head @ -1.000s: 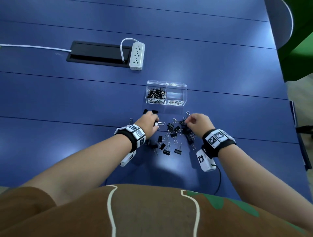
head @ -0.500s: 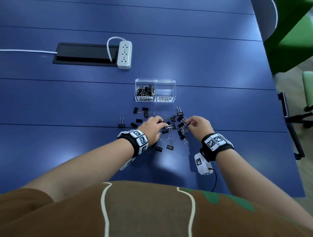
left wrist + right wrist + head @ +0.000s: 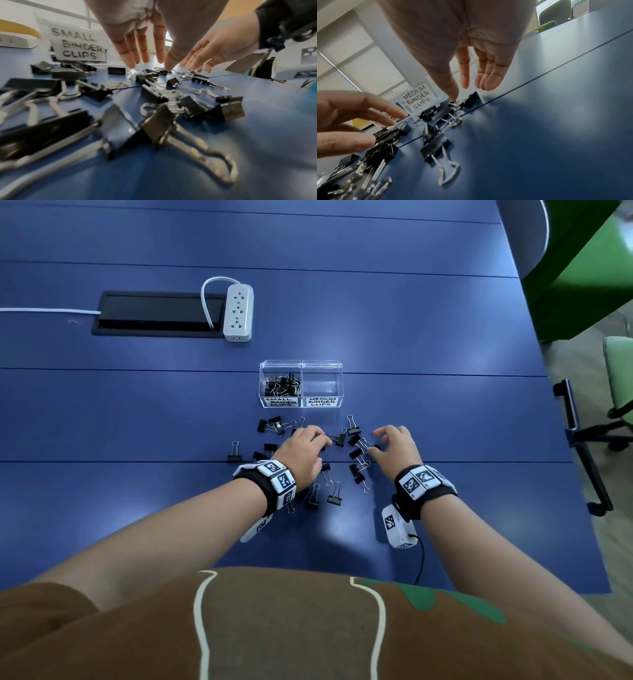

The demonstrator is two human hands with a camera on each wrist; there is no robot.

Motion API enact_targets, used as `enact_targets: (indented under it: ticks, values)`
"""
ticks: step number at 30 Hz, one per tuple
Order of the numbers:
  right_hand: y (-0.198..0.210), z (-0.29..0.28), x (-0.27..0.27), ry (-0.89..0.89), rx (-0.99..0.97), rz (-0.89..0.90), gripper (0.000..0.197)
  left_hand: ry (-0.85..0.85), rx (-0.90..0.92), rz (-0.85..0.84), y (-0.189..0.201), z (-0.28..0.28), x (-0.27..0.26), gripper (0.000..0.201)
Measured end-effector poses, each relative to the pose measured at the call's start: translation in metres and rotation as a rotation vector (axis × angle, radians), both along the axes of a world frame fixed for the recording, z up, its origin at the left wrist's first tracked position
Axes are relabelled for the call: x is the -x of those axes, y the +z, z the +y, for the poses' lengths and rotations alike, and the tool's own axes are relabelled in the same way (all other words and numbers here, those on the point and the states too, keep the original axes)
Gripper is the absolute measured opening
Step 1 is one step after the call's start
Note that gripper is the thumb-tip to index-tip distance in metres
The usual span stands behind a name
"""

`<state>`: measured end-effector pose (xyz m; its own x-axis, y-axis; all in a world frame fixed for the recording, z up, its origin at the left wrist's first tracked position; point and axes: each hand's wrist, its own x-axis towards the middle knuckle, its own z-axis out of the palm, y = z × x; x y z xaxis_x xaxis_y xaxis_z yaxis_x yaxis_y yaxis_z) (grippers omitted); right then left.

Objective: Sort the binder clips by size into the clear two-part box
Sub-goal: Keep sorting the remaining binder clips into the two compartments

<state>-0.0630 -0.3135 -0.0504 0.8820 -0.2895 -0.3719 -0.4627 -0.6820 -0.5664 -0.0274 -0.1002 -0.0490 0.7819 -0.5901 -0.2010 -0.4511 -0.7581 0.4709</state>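
Note:
The clear two-part box (image 3: 301,365) stands beyond my hands. Its left part, labelled SMALL BINDER CLIPS (image 3: 77,46), holds a heap of small clips (image 3: 282,386). The right part, labelled MEDIUM BINDER CLIPS (image 3: 418,100), looks empty. Several black binder clips (image 3: 334,498) lie scattered on the blue table between the box and me. My left hand (image 3: 320,440) hovers over the pile with straight fingers (image 3: 142,54) pointing down, holding nothing. My right hand (image 3: 375,441) is also spread. Its thumb tip (image 3: 452,93) touches a clip's wire handle (image 3: 455,103), and the other fingers are clear of it.
A white power strip (image 3: 238,313) and a black cable hatch (image 3: 154,313) lie at the far left. The table's right edge (image 3: 561,440) is close, with a black chair arm (image 3: 579,446) and green chairs (image 3: 616,371) past it.
Both hands stayed over the pile. The left hand shifted right towards the middle clips. The right hand's fingers went from curled to spread.

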Motion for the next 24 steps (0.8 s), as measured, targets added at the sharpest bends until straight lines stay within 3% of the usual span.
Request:
enact_targets:
  ticks: [6, 14, 19, 24]
  values:
    - [-0.002, 0.013, -0.010, 0.095, 0.049, 0.074, 0.027, 0.030, -0.032, 0.089, 0.001, -0.032, -0.012, 0.043]
    - [-0.008, 0.010, -0.012, 0.122, 0.055, 0.095, 0.018, 0.196, -0.041, 0.107, -0.004, -0.034, -0.031, 0.015]
    - [-0.006, 0.002, -0.016, 0.068, 0.041, 0.046, 0.010, 0.395, 0.025, 0.086, 0.001, -0.015, -0.041, 0.015]
    - [-0.001, 0.014, -0.025, 0.118, 0.029, -0.073, 0.009, 0.460, -0.021, 0.087, 0.002, 0.001, -0.043, 0.021]
